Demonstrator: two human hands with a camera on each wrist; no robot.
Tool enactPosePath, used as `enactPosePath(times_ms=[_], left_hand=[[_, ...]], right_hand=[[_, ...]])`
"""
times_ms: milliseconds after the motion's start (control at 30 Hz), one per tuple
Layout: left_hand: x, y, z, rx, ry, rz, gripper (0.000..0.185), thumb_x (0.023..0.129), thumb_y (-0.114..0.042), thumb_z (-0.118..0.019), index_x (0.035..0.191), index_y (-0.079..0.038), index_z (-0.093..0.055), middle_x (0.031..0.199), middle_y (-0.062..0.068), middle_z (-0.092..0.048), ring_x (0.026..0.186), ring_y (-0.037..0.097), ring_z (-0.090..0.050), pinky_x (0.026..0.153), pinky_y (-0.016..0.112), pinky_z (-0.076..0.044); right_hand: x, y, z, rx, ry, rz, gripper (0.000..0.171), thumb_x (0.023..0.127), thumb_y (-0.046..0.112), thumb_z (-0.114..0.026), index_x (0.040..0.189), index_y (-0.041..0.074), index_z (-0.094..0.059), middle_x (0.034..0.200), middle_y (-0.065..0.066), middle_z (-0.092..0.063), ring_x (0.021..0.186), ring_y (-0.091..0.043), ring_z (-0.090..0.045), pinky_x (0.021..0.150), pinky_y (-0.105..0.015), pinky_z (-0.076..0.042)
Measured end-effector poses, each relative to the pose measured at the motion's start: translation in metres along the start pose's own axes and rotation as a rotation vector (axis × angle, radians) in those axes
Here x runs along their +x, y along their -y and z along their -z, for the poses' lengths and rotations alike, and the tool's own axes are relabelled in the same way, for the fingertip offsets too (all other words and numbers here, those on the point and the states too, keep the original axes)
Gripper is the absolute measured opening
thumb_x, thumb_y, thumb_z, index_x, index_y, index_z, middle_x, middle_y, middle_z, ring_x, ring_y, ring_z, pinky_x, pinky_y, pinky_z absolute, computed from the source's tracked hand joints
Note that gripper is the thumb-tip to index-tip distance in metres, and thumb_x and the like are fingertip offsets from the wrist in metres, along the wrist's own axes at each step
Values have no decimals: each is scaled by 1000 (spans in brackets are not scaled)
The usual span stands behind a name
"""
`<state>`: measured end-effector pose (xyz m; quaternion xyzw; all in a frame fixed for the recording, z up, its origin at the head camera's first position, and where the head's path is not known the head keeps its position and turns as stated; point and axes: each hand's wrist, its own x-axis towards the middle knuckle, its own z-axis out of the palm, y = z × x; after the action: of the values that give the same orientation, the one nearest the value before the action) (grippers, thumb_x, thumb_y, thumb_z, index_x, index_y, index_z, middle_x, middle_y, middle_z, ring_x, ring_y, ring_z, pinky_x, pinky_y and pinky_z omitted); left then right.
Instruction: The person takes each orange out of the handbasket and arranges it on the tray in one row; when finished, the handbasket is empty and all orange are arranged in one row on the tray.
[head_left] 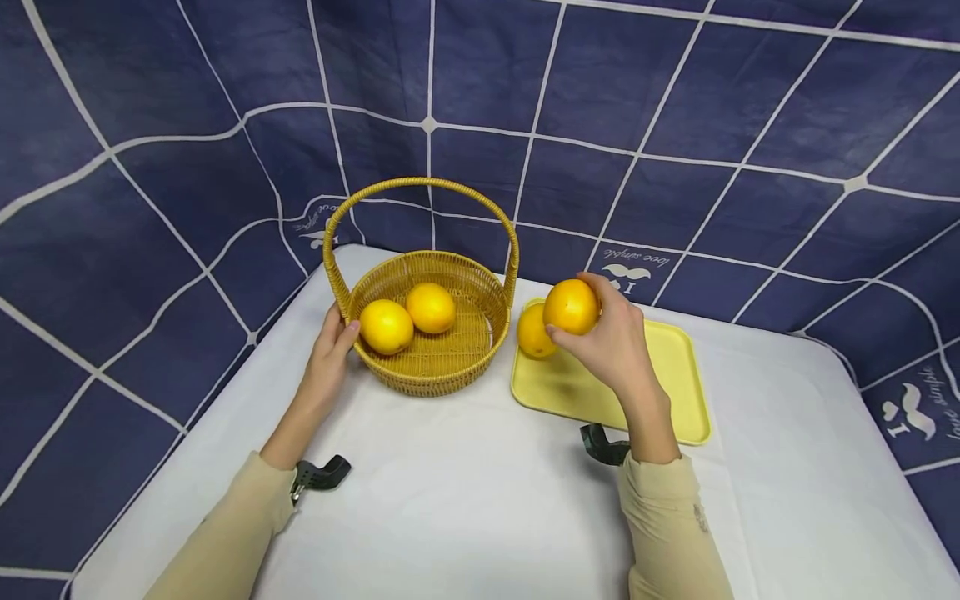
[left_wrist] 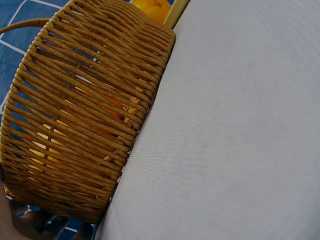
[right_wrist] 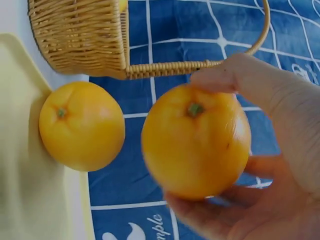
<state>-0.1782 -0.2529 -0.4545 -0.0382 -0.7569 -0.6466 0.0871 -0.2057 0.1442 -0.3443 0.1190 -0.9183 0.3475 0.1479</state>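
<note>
The right hand (head_left: 611,337) holds 1 orange (head_left: 572,306) lifted above the yellow tray (head_left: 678,392), fingers curled round it. In the right wrist view the thumb lies over the top near the stem end and the other fingers (right_wrist: 210,215) cup it from below, so the fruit (right_wrist: 196,141) sits in a wide, wrapping grasp rather than a fingertip pinch. It looks firm, round and moderately heavy, with a smooth, slightly waxy peel that could roll or slip out of a light pinch; a hold across its widest part, as here, seems the safest place to take it.

At 9 o'clock from the held fruit, a second orange (head_left: 534,332) rests on the tray's near-left corner, just beside the held one.

Further out at 9 o'clock stands the wicker basket (head_left: 431,367), its handle arched upright, with 2 oranges (head_left: 408,317) lying side by side inside. The left hand (head_left: 327,358) rests against the basket's wall at its 9 o'clock side, fingers fairly straight and gripping nothing; in the left wrist view only a sliver of that hand shows under the woven wall (left_wrist: 75,120).

All stands on a white table (head_left: 465,508) before a blue checked cloth (head_left: 675,108).
</note>
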Motion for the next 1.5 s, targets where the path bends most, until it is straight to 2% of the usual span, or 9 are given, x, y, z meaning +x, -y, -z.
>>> enactPosePath(times_ms=[300, 633, 900, 1200, 1300, 1500], left_hand=[[-2, 0, 1, 2, -3, -6, 64, 116, -33, -38, 171, -17, -11, 176, 10, -19, 161, 26, -18, 132, 52, -14], [-1, -1, -1, -6, 2, -10, 63, 115, -32, -39, 171, -18, -12, 176, 11, -19, 162, 27, -16, 132, 51, -12], [-1, 3, 0, -12, 6, -29, 65, 116, -33, -38, 171, -15, -9, 176, 11, -18, 162, 26, -15, 132, 52, -11], [0, 1, 0, -8, -6, -29, 63, 116, -33, -39, 171, -15, -12, 175, 12, -21, 161, 28, -19, 132, 52, -16], [-1, 0, -1, -18, -5, -27, 64, 116, -32, -39, 171, -15, -12, 175, 12, -21, 161, 27, -19, 132, 51, -16], [-2, 1, -1, -23, -2, -25, 64, 116, -32, -39, 171, -16, -11, 175, 11, -20, 162, 27, -19, 132, 50, -16]], right_hand=[[3, -16, 0, -18, 86, -202, 78, 81, 26, -82, 150, 6, -52, 139, -22, -64, 120, -50, -51, 99, -60, -49], [6, -38, -3, -23, 153, -314, 82, 82, 24, -82, 154, 5, -47, 146, -26, -57, 130, -52, -44, 107, -61, -45], [8, -56, -17, -44, 259, -388, 87, 84, 22, -80, 159, 4, -39, 150, -28, -52, 136, -51, -42, 112, -62, -44], [7, -54, -15, -52, 313, -356, 94, 86, 26, -84, 161, 3, -34, 155, -29, -47, 139, -51, -41, 117, -63, -40], [6, -50, -11, -40, 286, -324, 95, 87, 29, -85, 162, 3, -33, 159, -28, -44, 142, -51, -41, 119, -63, -37], [5, -38, -3, -10, 172, -244, 86, 92, 36, -82, 159, 1, -40, 159, -27, -47, 144, -48, -44, 121, -61, -36]])
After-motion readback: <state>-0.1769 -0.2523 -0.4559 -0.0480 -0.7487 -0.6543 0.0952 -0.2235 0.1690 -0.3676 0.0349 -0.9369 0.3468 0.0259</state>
